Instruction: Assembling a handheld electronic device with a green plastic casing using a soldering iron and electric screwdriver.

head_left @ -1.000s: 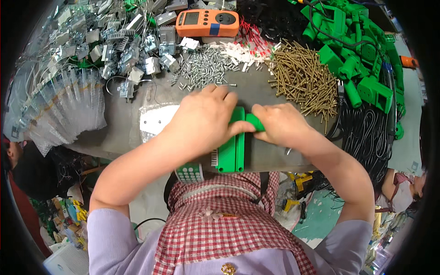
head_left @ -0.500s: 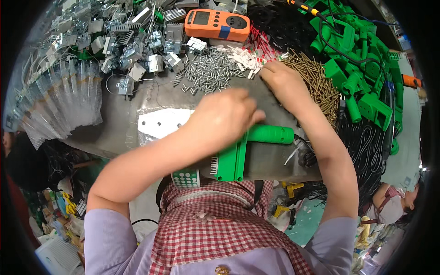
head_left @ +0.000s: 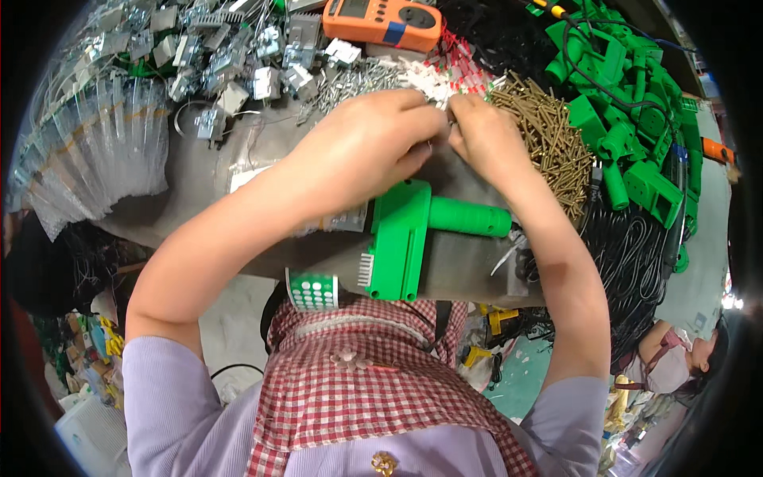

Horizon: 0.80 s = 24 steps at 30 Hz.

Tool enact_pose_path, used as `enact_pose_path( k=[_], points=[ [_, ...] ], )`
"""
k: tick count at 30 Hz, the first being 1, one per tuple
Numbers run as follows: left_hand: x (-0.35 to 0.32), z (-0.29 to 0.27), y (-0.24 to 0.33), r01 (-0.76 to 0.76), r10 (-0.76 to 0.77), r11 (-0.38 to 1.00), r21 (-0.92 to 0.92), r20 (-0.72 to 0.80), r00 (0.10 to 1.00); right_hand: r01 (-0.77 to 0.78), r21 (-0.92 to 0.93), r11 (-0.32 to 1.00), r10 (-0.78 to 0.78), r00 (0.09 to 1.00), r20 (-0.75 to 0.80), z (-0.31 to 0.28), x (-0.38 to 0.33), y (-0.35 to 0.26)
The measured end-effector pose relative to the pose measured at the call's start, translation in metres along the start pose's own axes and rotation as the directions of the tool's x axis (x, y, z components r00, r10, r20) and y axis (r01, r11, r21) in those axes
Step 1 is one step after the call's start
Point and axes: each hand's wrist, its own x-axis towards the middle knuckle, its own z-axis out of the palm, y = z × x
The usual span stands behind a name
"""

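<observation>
My left hand (head_left: 381,139) is closed, its thumb and fingers bent together next to my right fingertips. Whatever sits between those fingers is too small to make out. Curled as well, my right hand (head_left: 486,135) has its fingertips at the edge of the pile of small white pieces (head_left: 433,79); its grip is hidden. Below both hands, a green plastic tool housing (head_left: 401,246) lies on the table, its handle (head_left: 469,217) pointing right. Pale comb-like teeth show on its left side. A green sheet with white round stickers (head_left: 312,290) hangs at the table's near edge.
Silver screws (head_left: 358,83) and brass-coloured screws (head_left: 544,143) lie in heaps. An orange meter (head_left: 381,22) is at the back. Green housings (head_left: 628,119) and black cables (head_left: 628,254) fill the right; metal parts (head_left: 230,63) and clear plastic bags (head_left: 111,151) the left. Another person (head_left: 671,358) is far right.
My left hand has moved up and right, from above the green housing to beside my right fingertips. The housing's top is now uncovered. The whole view has shifted slightly.
</observation>
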Motion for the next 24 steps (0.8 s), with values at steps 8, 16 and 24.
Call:
enact_pose_path(
  k=[8, 16, 24],
  points=[
    [-0.095, -0.009, 0.051, 0.127, -0.073, 0.945, -0.300, 0.186, 0.980, -0.106, 0.296, 0.949, 0.107, 0.994, 0.011, -0.007, 0.002, 0.024],
    [-0.109, 0.000, 0.055, 0.091, -0.066, 0.918, -0.385, 0.076, 0.995, -0.323, 0.908, 0.267, 0.262, 0.931, 0.255, -0.050, -0.087, -0.081],
    [-0.117, 0.005, 0.050, -0.095, 0.100, 0.976, -0.197, 0.015, 0.995, -0.130, 0.706, 0.697, 0.254, 0.965, -0.073, -0.035, -0.142, -0.128]
  ],
)
